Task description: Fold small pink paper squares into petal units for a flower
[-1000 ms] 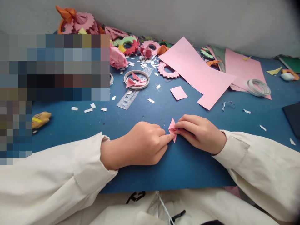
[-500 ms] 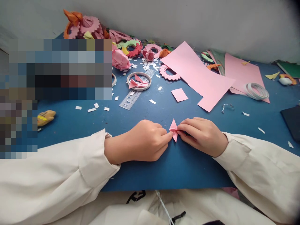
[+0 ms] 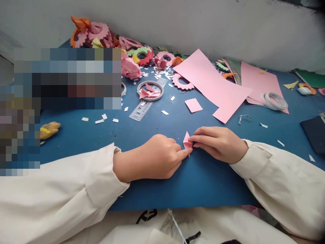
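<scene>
A small folded pink paper [image 3: 187,141], pointed at top and bottom, lies on the blue table [image 3: 152,195]. My left hand [image 3: 162,157] is mostly closed, its index fingertip pressed on the lower part of the paper. From the right, my right hand [image 3: 220,144] touches the paper's right edge with its fingertips, the fingers bent and slightly apart. Beyond the hands lie a small pink square [image 3: 193,105] and a large pink sheet [image 3: 215,86] with a notched corner.
A tape ring [image 3: 138,90] with folded pink pieces inside sits on a clear ruler [image 3: 137,114]. Paper scraps lie scattered. Folded paper rings [image 3: 99,30] are heaped along the wall. More tape rolls [image 3: 275,101] and a dark flat object [image 3: 315,134] are at the right.
My left index fingertip has shifted down onto the paper's lower half. The right fingers have spread a little and sit nearer the upper right edge. The view has tilted slightly.
</scene>
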`<state>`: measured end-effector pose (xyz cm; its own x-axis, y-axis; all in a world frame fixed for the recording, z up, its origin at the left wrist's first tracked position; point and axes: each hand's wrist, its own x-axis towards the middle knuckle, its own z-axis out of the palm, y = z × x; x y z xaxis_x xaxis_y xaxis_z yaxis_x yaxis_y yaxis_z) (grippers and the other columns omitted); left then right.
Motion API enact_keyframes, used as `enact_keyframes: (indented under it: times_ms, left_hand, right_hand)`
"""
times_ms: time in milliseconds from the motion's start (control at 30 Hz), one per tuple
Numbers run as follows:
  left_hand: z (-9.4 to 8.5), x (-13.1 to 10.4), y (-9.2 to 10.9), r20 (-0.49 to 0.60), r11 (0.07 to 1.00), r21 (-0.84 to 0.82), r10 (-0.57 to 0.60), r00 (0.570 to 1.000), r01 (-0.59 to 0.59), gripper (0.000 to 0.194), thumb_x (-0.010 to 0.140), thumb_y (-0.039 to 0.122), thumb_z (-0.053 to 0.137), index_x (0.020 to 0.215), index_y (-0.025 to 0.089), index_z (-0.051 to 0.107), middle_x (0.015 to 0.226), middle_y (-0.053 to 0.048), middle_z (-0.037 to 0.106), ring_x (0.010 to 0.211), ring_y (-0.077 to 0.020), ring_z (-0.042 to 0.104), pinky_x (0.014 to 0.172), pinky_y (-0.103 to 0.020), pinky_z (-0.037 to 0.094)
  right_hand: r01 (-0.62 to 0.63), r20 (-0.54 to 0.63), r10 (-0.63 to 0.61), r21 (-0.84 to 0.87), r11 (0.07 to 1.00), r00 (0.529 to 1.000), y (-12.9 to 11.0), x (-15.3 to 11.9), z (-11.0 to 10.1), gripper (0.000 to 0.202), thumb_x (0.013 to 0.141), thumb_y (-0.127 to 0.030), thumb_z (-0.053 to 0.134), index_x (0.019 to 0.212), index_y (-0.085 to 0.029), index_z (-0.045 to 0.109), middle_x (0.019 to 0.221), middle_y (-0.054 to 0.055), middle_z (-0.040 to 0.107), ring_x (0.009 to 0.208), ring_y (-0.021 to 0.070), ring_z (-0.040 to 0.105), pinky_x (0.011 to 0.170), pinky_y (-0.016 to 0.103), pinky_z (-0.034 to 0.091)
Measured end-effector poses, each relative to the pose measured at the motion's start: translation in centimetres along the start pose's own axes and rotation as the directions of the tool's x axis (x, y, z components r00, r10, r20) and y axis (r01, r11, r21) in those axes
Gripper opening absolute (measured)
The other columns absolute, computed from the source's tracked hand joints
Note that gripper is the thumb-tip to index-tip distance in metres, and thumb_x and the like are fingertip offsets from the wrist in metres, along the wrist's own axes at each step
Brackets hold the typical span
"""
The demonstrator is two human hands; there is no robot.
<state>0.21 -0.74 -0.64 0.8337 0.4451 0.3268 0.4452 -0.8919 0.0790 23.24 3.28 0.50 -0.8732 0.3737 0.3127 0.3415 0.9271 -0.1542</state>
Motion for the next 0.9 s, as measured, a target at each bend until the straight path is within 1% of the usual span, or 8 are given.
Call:
enact_keyframes:
  times_ms: [67, 133, 267, 367, 467, 600, 700, 900]
  left_hand:
    - [0.00, 0.02, -0.02, 0.008, 1.000, -0.012, -0.005, 1.000, 0.005, 0.025, 0.088, 0.017, 0.042, 0.107, 0.014, 0.058, 0.064, 0.001, 0.064, 0.056, -0.0167, 0.059, 0.045, -0.031, 0.036]
    - [-0.05, 0.08, -0.01, 0.019, 1.000, -0.026, -0.011, 1.000, 0.011, 0.025, 0.088, 0.017, 0.042, 0.105, 0.015, 0.059, 0.064, 0.001, 0.064, 0.056, -0.0167, 0.059, 0.045, -0.031, 0.035]
    - [-0.17, 0.27, 0.07, 0.044, 0.999, -0.036, -0.017, 0.999, 0.019, 0.024, 0.086, 0.016, 0.042, 0.104, 0.014, 0.059, 0.062, 0.000, 0.063, 0.054, -0.0170, 0.058, 0.044, -0.031, 0.033]
    - [-0.30, 0.41, 0.10, 0.060, 0.999, -0.031, -0.017, 0.998, 0.019, 0.024, 0.084, 0.014, 0.043, 0.101, 0.014, 0.060, 0.060, 0.000, 0.062, 0.052, -0.0172, 0.058, 0.044, -0.030, 0.032]
    - [-0.48, 0.48, 0.06, 0.057, 0.999, -0.042, -0.023, 0.998, 0.025, 0.023, 0.084, 0.014, 0.042, 0.096, 0.014, 0.061, 0.059, -0.001, 0.062, 0.053, -0.0168, 0.058, 0.044, -0.029, 0.032]
    - [-0.65, 0.41, 0.04, 0.014, 0.995, -0.090, -0.044, 0.999, 0.045, 0.023, 0.082, 0.015, 0.042, 0.089, 0.016, 0.064, 0.060, -0.002, 0.063, 0.054, -0.0158, 0.059, 0.046, -0.027, 0.035]
    - [-0.54, 0.34, 0.09, -0.036, 0.994, -0.101, -0.046, 0.998, 0.042, 0.023, 0.081, 0.015, 0.043, 0.085, 0.017, 0.066, 0.057, -0.001, 0.061, 0.051, -0.0156, 0.056, 0.045, -0.027, 0.034]
    - [-0.25, 0.27, 0.08, -0.074, 0.994, -0.068, -0.095, 0.993, 0.090, 0.024, 0.084, 0.016, 0.043, 0.092, 0.016, 0.066, 0.060, -0.002, 0.063, 0.051, -0.0154, 0.056, 0.047, -0.027, 0.037]
  right_hand:
    - [-0.020, -0.028, 0.023, 0.098, 0.995, 0.999, 0.49, -0.05, 0.31, 0.016, 0.092, -0.019, 0.047, 0.104, -0.016, 0.056, 0.091, 0.007, 0.063, 0.074, 0.0112, 0.059, 0.064, 0.023, 0.048]
    - [-0.015, -0.053, 0.022, 0.118, 0.993, 0.998, 0.71, -0.09, 0.62, 0.015, 0.091, -0.019, 0.048, 0.103, -0.017, 0.057, 0.089, 0.006, 0.062, 0.073, 0.0104, 0.058, 0.063, 0.022, 0.048]
    - [0.036, -0.070, -0.037, -0.020, 0.999, 0.997, 0.42, -0.08, 0.82, 0.011, 0.089, -0.018, 0.052, 0.098, -0.015, 0.057, 0.086, 0.007, 0.063, 0.069, 0.0116, 0.057, 0.060, 0.023, 0.048]
    - [0.120, -0.083, -0.133, -0.150, 0.981, 0.988, 0.16, -0.04, 0.69, 0.008, 0.088, -0.017, 0.052, 0.094, -0.013, 0.056, 0.082, 0.008, 0.064, 0.066, 0.0127, 0.057, 0.058, 0.025, 0.047]
    - [0.174, -0.073, -0.191, -0.191, 0.966, 0.979, 0.21, -0.04, 0.62, 0.010, 0.089, -0.014, 0.049, 0.096, -0.013, 0.055, 0.081, 0.007, 0.064, 0.065, 0.0126, 0.057, 0.059, 0.025, 0.047]
    - [0.083, -0.065, -0.087, -0.062, 0.995, 0.994, 0.40, 0.05, 0.64, 0.026, 0.087, -0.010, 0.042, 0.111, -0.013, 0.053, 0.094, 0.010, 0.062, 0.075, 0.0145, 0.056, 0.064, 0.027, 0.048]
    - [0.011, -0.043, -0.013, -0.042, 0.999, 0.999, 0.42, 0.23, 0.69, 0.031, 0.087, -0.014, 0.043, 0.116, -0.015, 0.053, 0.105, 0.013, 0.059, 0.081, 0.0174, 0.053, 0.069, 0.034, 0.048]
    - [-0.001, -0.037, 0.001, -0.011, 1.000, 0.999, 0.75, 0.24, 0.88, 0.029, 0.088, -0.021, 0.050, 0.116, -0.015, 0.056, 0.109, 0.013, 0.059, 0.090, 0.0204, 0.053, 0.075, 0.039, 0.047]
